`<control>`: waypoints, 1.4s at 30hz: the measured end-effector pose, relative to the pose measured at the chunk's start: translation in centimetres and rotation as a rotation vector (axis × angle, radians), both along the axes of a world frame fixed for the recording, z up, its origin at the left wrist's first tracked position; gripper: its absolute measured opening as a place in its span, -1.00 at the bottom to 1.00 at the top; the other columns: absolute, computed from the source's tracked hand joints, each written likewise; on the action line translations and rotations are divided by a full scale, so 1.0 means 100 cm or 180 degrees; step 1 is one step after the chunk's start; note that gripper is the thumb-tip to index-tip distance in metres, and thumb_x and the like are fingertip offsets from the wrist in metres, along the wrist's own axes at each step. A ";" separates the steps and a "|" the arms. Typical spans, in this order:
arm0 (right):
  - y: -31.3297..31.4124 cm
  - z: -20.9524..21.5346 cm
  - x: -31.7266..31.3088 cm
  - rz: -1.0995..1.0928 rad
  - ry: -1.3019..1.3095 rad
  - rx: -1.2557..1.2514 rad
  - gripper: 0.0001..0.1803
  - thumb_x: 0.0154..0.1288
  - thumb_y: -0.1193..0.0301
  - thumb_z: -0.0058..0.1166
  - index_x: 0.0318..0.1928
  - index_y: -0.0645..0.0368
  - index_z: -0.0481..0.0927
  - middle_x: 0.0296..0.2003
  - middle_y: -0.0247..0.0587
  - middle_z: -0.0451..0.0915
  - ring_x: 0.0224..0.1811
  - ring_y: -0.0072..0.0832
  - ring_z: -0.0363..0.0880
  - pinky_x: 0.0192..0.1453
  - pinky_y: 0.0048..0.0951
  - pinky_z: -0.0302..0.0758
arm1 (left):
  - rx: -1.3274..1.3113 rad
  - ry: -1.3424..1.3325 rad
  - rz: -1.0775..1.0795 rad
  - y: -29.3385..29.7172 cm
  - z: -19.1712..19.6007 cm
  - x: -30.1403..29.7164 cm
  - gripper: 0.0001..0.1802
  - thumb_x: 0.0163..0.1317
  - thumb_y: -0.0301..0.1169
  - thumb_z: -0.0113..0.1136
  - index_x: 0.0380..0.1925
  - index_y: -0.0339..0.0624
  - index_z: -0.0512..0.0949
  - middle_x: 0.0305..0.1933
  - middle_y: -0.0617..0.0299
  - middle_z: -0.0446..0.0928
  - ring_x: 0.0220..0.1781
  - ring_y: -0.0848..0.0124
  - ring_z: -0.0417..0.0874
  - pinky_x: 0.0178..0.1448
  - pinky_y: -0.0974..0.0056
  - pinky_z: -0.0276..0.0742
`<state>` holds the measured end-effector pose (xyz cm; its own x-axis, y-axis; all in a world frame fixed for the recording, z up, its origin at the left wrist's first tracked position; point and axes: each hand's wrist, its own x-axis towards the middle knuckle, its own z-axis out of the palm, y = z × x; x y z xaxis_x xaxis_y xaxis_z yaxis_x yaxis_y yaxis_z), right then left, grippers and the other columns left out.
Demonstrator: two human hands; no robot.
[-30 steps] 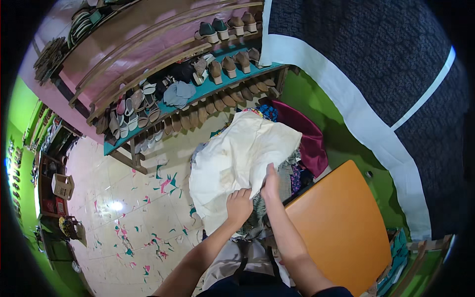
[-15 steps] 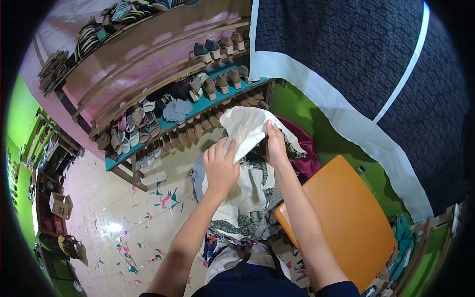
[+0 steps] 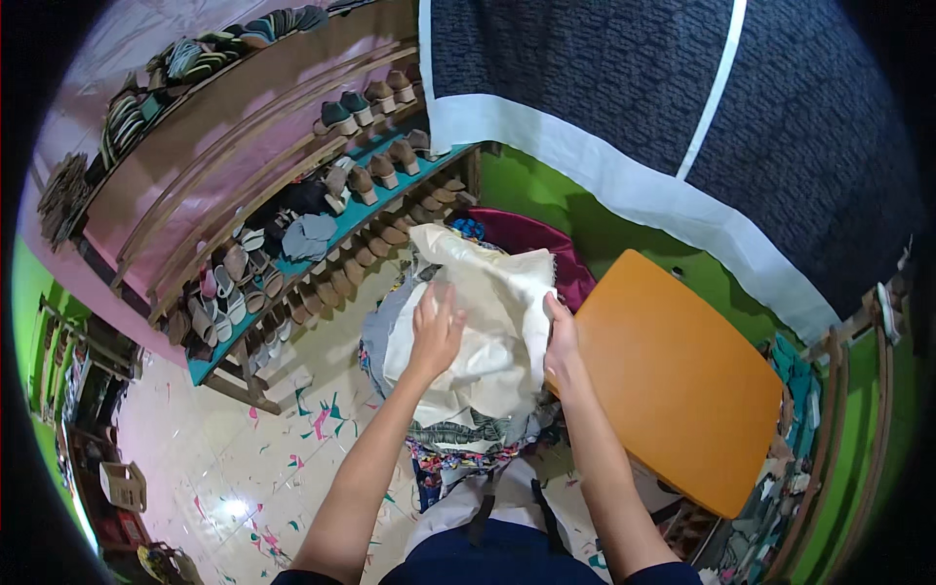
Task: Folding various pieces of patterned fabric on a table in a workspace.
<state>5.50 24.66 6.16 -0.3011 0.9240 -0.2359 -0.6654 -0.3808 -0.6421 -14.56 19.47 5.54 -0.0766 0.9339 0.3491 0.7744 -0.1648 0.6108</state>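
A cream cloth (image 3: pixel 497 366) lies spread and rumpled on top of a heap of fabrics in front of me. My right hand (image 3: pixel 563 343) pinches its raised right edge, thumb on the near side and the other fingers mostly hidden. Over the cloth's left part is my left hand (image 3: pixel 436 327), slightly blurred, its fingers apart; whether it presses on the fabric is hard to see. Beneath the cream piece show a grey-green leaf-patterned fabric (image 3: pixel 458 432), a grey fabric (image 3: pixel 376 336) and a multicoloured print at the heap's lower rim.
Right of the heap stands an orange tabletop (image 3: pixel 673 390). Behind it are a maroon cloth (image 3: pixel 531 234) and a dark curtain with white borders (image 3: pixel 585 68). A teal-topped rack (image 3: pixel 341 226) with shoes and sandals runs along the left. Coloured scraps (image 3: pixel 322 421) litter the tiled floor.
The cream cloth, lifted and bunched before, has come down spread over the heap. My left hand has loosened from its edge; my right still holds it. The whole view has shifted.
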 end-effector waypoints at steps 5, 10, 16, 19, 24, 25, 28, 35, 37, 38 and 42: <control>-0.052 -0.048 0.047 0.0753 0.0278 0.0247 -0.55 0.27 0.16 -0.17 0.01 0.25 0.36 -0.14 -0.24 0.51 -0.15 -0.44 0.51 -0.12 -0.38 0.46 | 0.0392 0.0596 -0.0088 -0.026 -0.009 0.012 -0.45 0.05 -0.36 0.00 0.11 -0.17 0.25 0.20 -0.14 0.08 0.25 -0.06 0.06 0.28 -0.05 -0.06; -0.111 -0.056 0.057 0.1183 -0.0782 -0.0231 -0.58 0.25 0.19 -0.12 -0.02 0.24 0.40 -0.16 -0.26 0.51 -0.15 -0.48 0.49 -0.09 -0.40 0.43 | 0.0519 0.1314 -0.1097 -0.053 0.013 0.043 -0.40 -0.10 -0.44 0.08 0.07 0.03 0.32 0.20 0.09 0.19 0.26 0.02 0.10 0.29 -0.11 -0.06; -0.167 -0.058 0.087 0.1832 -0.1505 0.0048 -0.64 0.21 0.24 -0.04 -0.11 0.25 0.48 -0.21 -0.30 0.53 -0.19 -0.56 0.47 -0.08 -0.48 0.38 | 0.0693 0.2068 -0.2354 -0.097 -0.008 0.075 -0.29 -0.25 -0.41 0.22 0.06 0.25 0.32 0.25 0.25 0.14 0.26 0.10 0.13 0.30 -0.08 -0.01; -0.200 -0.047 0.099 0.1963 -0.1631 0.0104 -0.68 0.21 0.27 -0.03 -0.15 0.25 0.51 -0.28 -0.34 0.53 -0.23 -0.62 0.45 -0.12 -0.52 0.37 | 0.0778 0.2190 -0.2638 -0.123 -0.011 0.095 -0.63 -0.16 -0.35 0.14 -0.23 0.17 0.50 0.22 0.27 0.19 0.26 0.16 0.14 0.33 0.01 -0.01; -0.237 -0.048 0.120 0.2352 -0.1727 0.0029 -0.70 0.23 0.29 -0.04 -0.15 0.26 0.52 -0.32 -0.41 0.52 -0.33 -0.70 0.40 -0.20 -0.62 0.34 | 0.0827 0.2601 -0.2791 -0.158 -0.014 0.112 -0.88 -0.10 -0.31 0.06 -0.73 0.06 0.52 0.00 0.32 0.37 0.21 0.25 0.21 0.35 0.07 0.01; -0.244 -0.047 0.127 0.2204 -0.1787 -0.0243 -0.61 0.22 0.17 -0.05 -0.12 0.24 0.50 -0.28 -0.37 0.53 -0.28 -0.64 0.41 -0.14 -0.60 0.32 | 0.1033 0.2495 -0.2811 -0.166 -0.015 0.111 -0.89 -0.10 -0.29 0.05 -0.68 0.08 0.54 -0.03 0.35 0.38 0.19 0.28 0.22 0.35 0.05 -0.01; -0.255 -0.052 0.140 0.1995 -0.0749 -0.0768 -0.47 0.19 0.00 -0.10 -0.09 0.21 0.49 -0.26 -0.30 0.53 -0.22 -0.54 0.43 -0.11 -0.53 0.32 | 0.1089 0.2086 -0.2724 -0.197 -0.019 0.111 -0.88 -0.07 -0.31 0.03 -0.63 0.07 0.56 0.03 0.38 0.37 0.25 0.29 0.16 0.37 0.04 -0.10; -0.254 -0.101 0.106 0.1173 -0.1154 -0.0798 -0.56 0.16 0.10 -0.02 -0.11 0.18 0.37 -0.26 -0.21 0.44 -0.28 -0.42 0.39 -0.16 -0.41 0.33 | 0.1370 0.1934 -0.3313 -0.262 -0.039 0.124 -0.81 -0.06 -0.30 0.03 -0.41 0.16 0.58 0.15 0.45 0.24 0.31 0.34 0.05 0.35 0.08 -0.10; -0.251 -0.111 0.089 0.0895 -0.1771 -0.0740 -0.81 0.11 0.35 0.10 -0.46 0.13 0.38 -0.51 -0.36 0.35 -0.48 -0.61 0.27 -0.49 -0.53 0.22 | 0.1478 0.1913 -0.3361 -0.269 -0.045 0.121 -0.80 -0.06 -0.30 0.04 -0.39 0.17 0.57 0.15 0.45 0.25 0.30 0.34 0.05 0.34 0.09 -0.08; -0.253 -0.106 0.082 0.0881 -0.1757 -0.0753 -0.81 0.11 0.35 0.10 -0.46 0.13 0.38 -0.51 -0.36 0.35 -0.48 -0.61 0.27 -0.49 -0.53 0.22 | 0.1423 0.1891 -0.3449 -0.271 -0.044 0.118 -0.78 -0.07 -0.30 0.06 -0.35 0.14 0.56 0.15 0.40 0.24 0.29 0.32 0.06 0.32 0.06 -0.06; -0.269 -0.078 0.072 0.0715 -0.2541 -0.0080 -0.88 0.09 0.48 -0.03 -0.55 0.23 0.42 -0.58 -0.26 0.37 -0.48 -0.53 0.32 -0.49 -0.45 0.25 | 0.0042 0.0402 -0.2594 -0.274 -0.034 0.110 -0.68 -0.07 -0.28 0.12 -0.24 -0.03 0.51 0.05 0.12 0.32 0.16 0.22 0.27 0.20 0.09 0.17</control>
<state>12.70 -2.25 -1.67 -0.2112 0.8534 -0.4766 0.0807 -0.4708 -0.8786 -3.60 -7.97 2.14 0.6639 0.6754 0.3210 0.4715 -0.7113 0.5213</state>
